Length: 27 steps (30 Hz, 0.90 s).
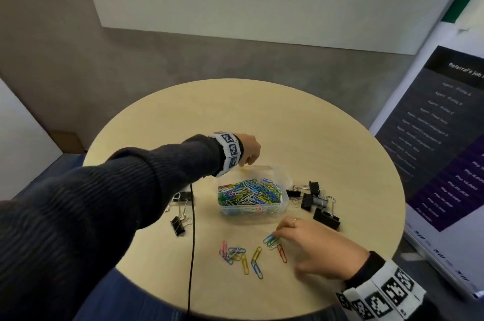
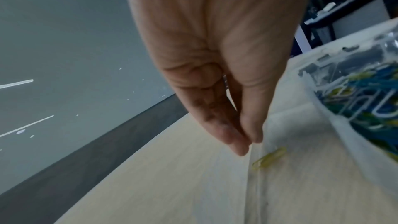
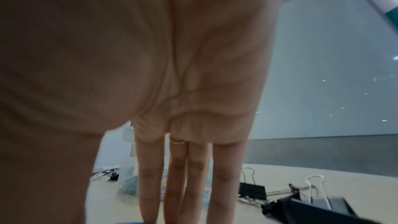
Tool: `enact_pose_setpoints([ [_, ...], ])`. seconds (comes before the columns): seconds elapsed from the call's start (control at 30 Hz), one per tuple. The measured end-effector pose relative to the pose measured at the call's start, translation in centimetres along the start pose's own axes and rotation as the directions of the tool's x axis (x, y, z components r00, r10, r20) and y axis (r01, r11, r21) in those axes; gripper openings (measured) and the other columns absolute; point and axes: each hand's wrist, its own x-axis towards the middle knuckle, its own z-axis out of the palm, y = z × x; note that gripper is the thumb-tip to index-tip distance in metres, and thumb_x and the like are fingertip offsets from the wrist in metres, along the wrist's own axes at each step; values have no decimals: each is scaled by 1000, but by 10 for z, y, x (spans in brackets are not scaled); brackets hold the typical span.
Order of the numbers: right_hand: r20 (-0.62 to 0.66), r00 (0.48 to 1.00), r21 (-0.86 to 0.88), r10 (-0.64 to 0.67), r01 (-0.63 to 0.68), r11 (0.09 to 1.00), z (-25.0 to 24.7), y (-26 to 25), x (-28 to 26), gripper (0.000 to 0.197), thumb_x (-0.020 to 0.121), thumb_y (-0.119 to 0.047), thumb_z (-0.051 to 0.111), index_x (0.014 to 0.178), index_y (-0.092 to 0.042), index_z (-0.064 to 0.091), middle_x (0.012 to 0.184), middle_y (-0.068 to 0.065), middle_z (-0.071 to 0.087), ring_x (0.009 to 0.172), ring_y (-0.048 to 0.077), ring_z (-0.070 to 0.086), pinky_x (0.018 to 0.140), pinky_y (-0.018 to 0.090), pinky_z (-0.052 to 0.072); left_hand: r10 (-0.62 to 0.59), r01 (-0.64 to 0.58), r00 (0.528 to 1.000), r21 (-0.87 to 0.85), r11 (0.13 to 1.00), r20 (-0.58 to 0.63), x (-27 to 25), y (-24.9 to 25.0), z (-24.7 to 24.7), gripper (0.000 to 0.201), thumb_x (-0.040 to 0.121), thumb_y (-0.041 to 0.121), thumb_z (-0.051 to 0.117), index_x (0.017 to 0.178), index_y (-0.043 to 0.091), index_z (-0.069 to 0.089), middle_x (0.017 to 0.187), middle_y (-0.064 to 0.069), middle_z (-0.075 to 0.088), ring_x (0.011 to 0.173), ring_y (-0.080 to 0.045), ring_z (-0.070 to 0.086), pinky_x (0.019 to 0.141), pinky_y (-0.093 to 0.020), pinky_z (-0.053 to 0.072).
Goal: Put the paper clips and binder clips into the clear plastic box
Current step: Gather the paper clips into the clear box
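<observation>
Clear plastic box well filled; loose coloured paper clips, black binder clips remain. Right hand fingers flat on clips; left hand pinch unclear.

I see the left arm reaching forward, the left hand hanging down, fingers straight, tips together. The right hand is low, fingers stretched.

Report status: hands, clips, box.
Left hand over the box, far corner, fingertips together, grip unclear. Right hand open, fingers on loose paper clips. Box near full; binder clips on table both sides. Black cable crosses the table.
</observation>
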Motion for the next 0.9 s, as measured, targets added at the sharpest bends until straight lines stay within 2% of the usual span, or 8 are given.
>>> enact_pose_setpoints([
  [0.13, -5, 1000, -7, 9, -9, 1000, 6, 1, -5, 77, 72, -17, 64, 144, -24, 35, 140, -7, 39, 128, 13, 41, 107, 22, 35, -28, 28, 1000, 154, 988, -2, 9, 7, 0, 28, 89, 7, 59, 117, 10, 61, 122, -10, 62, 107, -30, 58, 78, -31, 41],
  [0.23, -21, 1000, -24, 19, -19, 1000, 10, 1, -3, 76, 72, -15, 61, 143, -23, 35, 140, -5, 41, 127, 15, 42, 106, 26, 39, -47, 26, 995, 240, 970, 83, 11, 15, 5, 16, 91, 6, 54, 105, 9, 60, 116, -15, 57, 88, -27, 47, 75, -31, 36],
  [0.37, -72, 997, -63, 28, -33, 997, 11, -3, 0, 68, 77, -11, 58, 141, -24, 38, 133, -4, 46, 121, 18, 47, 99, 27, 44, -83, 71, 995, 192, 979, 55, 12, 16, 12, 9, 89, 6, 55, 95, 9, 60, 123, -16, 60, 86, -25, 51, 71, -31, 39],
  [0.43, -81, 996, -80, 31, -37, 996, 10, -4, 1, 66, 78, -11, 57, 140, -24, 40, 129, -3, 48, 117, 19, 49, 95, 27, 45, -75, 66, 996, 181, 981, 40, 10, 15, 15, 17, 86, 2, 54, 97, 7, 66, 117, -17, 63, 94, -29, 61, 70, -31, 41],
  [0.53, -84, 996, -98, 39, -47, 994, 9, -5, 3, 64, 78, -13, 59, 139, -24, 42, 126, -3, 49, 115, 19, 50, 93, 28, 46, -56, 47, 997, 178, 983, 46, 8, 14, 17, 23, 84, 0, 53, 98, 7, 70, 111, -15, 66, 100, -33, 64, 67, -30, 42],
  [0.67, -89, 995, -99, 41, -50, 994, 10, -5, 4, 62, 78, -15, 60, 137, -23, 44, 124, -2, 50, 113, 19, 50, 91, 27, 46, -13, 6, 999, 138, 990, 49, 3, 13, 18, 23, 84, 0, 53, 94, 12, 69, 105, -9, 67, 85, -29, 60, 61, -28, 39],
  [0.77, -95, 995, -99, 42, -51, 994, 10, -4, 4, 60, 78, -15, 59, 136, -23, 46, 123, -2, 51, 113, 19, 51, 90, 27, 46, -19, 18, 994, -7, 1000, -107, -5, 8, 15, 12, 89, 9, 52, 93, 14, 61, 94, -5, 59, 79, -26, 54, 62, -30, 40],
  [0.9, -103, 994, -78, 44, -52, 996, 11, -4, 2, 60, 79, -15, 58, 137, -24, 45, 125, -3, 50, 115, 18, 49, 93, 26, 45, -35, -89, 924, -304, 949, -381, -22, 8, 11, 7, 88, 10, 52, 91, 14, 56, 95, -6, 64, 84, -24, 57, 69, -30, 43],
])
